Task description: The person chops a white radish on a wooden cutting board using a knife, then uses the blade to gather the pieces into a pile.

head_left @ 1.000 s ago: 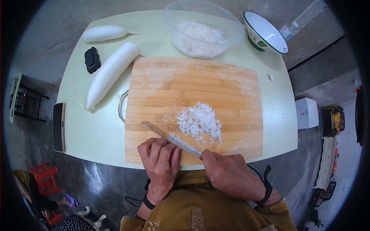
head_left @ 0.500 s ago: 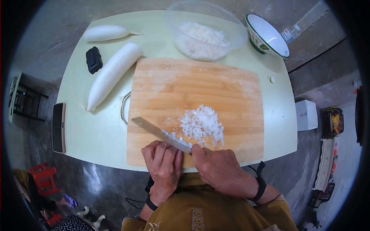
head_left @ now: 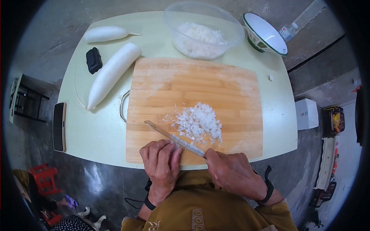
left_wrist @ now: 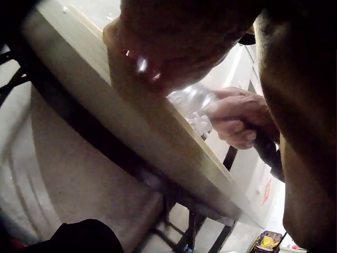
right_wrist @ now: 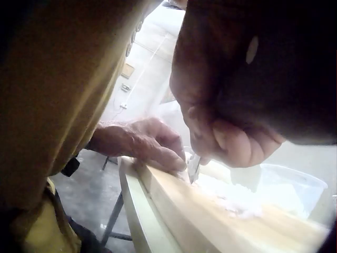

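Observation:
On the wooden cutting board (head_left: 192,82), my right hand (head_left: 233,173) grips a kitchen knife (head_left: 173,138) by its handle. Its blade slants across the front of the board, tip toward the far left. My left hand (head_left: 160,161) lies at the board's front edge with fingers bent, knuckles right beside the blade. Those fingers hold down a piece of white radish, mostly hidden under them. Slivers of white radish line the blade's far side. Just beyond sits a loose pile of chopped white radish (head_left: 198,121). In the right wrist view the knife blade (right_wrist: 194,168) points down at the board.
Behind the board stands a clear plastic bowl (head_left: 235,40) holding shredded white pieces, with a green-rimmed bowl (head_left: 266,32) to its right. Two whole white radishes, one large (head_left: 113,75) and one smaller (head_left: 106,34), a black case (head_left: 93,60) and a phone (head_left: 59,127) lie on the left.
The knife and right hand shifted left with the blade tilted, then came back right, where the blade stands steeper. My left hand stays almost in place at the board's front.

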`<state>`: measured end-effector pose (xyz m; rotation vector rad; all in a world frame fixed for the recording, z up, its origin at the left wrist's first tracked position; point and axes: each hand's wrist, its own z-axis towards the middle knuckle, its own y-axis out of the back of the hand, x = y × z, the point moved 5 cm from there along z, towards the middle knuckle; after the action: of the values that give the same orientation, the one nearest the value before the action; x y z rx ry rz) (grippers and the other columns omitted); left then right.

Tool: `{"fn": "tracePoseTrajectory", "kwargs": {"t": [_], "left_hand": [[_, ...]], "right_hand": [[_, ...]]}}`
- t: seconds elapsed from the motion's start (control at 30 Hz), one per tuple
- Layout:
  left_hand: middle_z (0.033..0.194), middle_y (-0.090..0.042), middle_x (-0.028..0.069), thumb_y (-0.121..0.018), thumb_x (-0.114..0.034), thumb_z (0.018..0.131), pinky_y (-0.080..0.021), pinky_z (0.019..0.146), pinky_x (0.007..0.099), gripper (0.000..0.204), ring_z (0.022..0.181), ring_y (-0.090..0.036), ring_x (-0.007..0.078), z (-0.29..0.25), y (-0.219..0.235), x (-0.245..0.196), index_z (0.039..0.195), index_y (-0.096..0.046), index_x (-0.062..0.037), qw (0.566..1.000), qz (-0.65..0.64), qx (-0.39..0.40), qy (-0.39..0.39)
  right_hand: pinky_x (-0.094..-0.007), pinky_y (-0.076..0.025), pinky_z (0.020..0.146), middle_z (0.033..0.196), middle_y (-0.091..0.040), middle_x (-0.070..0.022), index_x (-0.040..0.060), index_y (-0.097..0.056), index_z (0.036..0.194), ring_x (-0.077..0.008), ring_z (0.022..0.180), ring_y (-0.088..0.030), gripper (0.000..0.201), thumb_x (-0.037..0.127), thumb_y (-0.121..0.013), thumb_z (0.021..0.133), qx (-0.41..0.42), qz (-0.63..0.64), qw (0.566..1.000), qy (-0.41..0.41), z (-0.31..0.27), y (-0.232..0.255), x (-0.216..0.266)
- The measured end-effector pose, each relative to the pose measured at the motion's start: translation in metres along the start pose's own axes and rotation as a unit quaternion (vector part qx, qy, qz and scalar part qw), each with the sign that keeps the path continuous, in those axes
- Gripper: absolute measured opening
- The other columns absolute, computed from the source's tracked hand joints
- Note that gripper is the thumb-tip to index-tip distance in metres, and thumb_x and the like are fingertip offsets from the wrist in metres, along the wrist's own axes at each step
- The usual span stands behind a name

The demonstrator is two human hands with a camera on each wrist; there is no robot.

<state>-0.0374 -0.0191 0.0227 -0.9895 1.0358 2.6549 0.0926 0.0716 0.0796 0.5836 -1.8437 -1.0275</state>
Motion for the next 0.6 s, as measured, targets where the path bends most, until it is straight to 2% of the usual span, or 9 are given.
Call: {"fn": "tracePoseTrajectory", "kwargs": {"t": [0.1,0.27,0.4,0.5,0.6], "left_hand": [[0.094,-0.062,0.0116,-0.079,0.000,0.066,-0.045,0.077,0.0392,0.027,0.089,-0.055,0.0318,0.000,-0.001,0.000,0.090,-0.065,-0.0008,1.000,0.005,0.012,-0.004],[0.093,-0.061,0.0122,-0.075,0.005,0.062,-0.045,0.077,0.0392,0.026,0.088,-0.054,0.0327,0.000,-0.004,0.000,0.086,-0.064,0.0006,0.999,0.029,0.013,-0.020],[0.092,-0.061,0.0119,-0.075,0.005,0.062,-0.045,0.077,0.0390,0.026,0.088,-0.054,0.0325,0.001,-0.004,-0.001,0.086,-0.064,0.0008,0.999,0.032,0.017,-0.016],[0.091,-0.061,0.0118,-0.074,0.006,0.062,-0.045,0.076,0.0387,0.027,0.087,-0.055,0.0325,-0.001,-0.005,0.001,0.086,-0.065,0.0006,1.000,0.022,0.007,-0.015],[0.093,-0.063,0.0114,-0.076,0.005,0.064,-0.045,0.076,0.0382,0.025,0.087,-0.055,0.0312,-0.004,-0.005,0.001,0.087,-0.065,0.0002,1.000,0.013,0.008,-0.019]], "right_hand": [[-0.0439,-0.047,0.045,0.070,-0.061,-0.0132,0.0024,-0.046,0.097,-0.0342,0.057,-0.063,0.019,0.006,-0.059,0.083,0.011,-0.007,1.000,-0.004,-0.004,-0.003,0.001],[-0.0414,-0.049,0.046,0.070,-0.061,-0.0125,0.0023,-0.047,0.093,-0.0313,0.057,-0.065,0.016,0.006,-0.059,0.083,-0.020,-0.051,0.998,0.027,-0.002,-0.004,0.009],[-0.0402,-0.049,0.045,0.071,-0.062,-0.0128,0.0020,-0.047,0.093,-0.0295,0.057,-0.065,0.018,0.007,-0.060,0.082,-0.001,-0.059,0.998,0.011,0.013,-0.007,0.016],[-0.0392,-0.048,0.044,0.070,-0.063,-0.0128,0.0026,-0.047,0.092,-0.0293,0.056,-0.065,0.020,0.008,-0.062,0.081,-0.019,-0.038,0.998,0.039,0.027,-0.010,0.018],[-0.0395,-0.049,0.045,0.068,-0.062,-0.0135,0.0029,-0.046,0.091,-0.0301,0.057,-0.065,0.019,0.008,-0.062,0.082,-0.024,-0.065,0.997,0.018,0.031,-0.012,0.012]]}}
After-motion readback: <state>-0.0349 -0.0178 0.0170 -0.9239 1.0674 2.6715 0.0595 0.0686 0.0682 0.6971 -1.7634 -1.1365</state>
